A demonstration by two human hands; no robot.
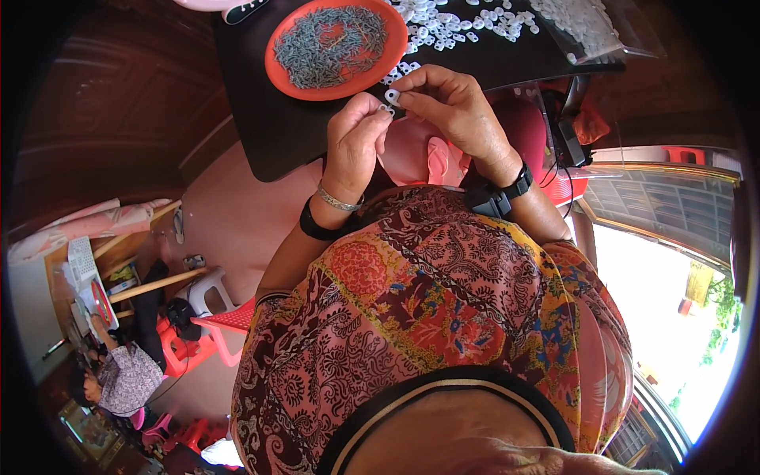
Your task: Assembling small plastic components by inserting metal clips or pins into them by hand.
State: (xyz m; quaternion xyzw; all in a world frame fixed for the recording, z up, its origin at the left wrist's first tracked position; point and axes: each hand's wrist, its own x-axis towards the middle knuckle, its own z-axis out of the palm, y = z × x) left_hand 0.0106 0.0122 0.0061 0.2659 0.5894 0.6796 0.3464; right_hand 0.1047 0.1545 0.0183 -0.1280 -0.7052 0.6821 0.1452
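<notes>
The two hands meet just off the near edge of the dark bench (261,134), over the lap rather than over its top, so there is free room below them and little between them. The right hand (455,111) pinches a small white plastic piece (392,96) between thumb and forefinger; the left hand (355,138) closes its fingertips on something tiny just below that piece (what exactly, I cannot tell), the two hands almost touching. At 11 o'clock from the hands, close to the bench's edge, sits a round orange plate (281,71), smooth-rimmed and heaped with thin grey-green metal bits. At 1 o'clock a loose scatter of white plastic pieces (451,24) spreads across the matte black top, glossy and rounded, and beyond them at 2 o'clock lies a clear plastic bag (594,32) with more of the same. A silver bracelet (336,199) circles the left wrist; a black watch (495,198) circles the right.
</notes>
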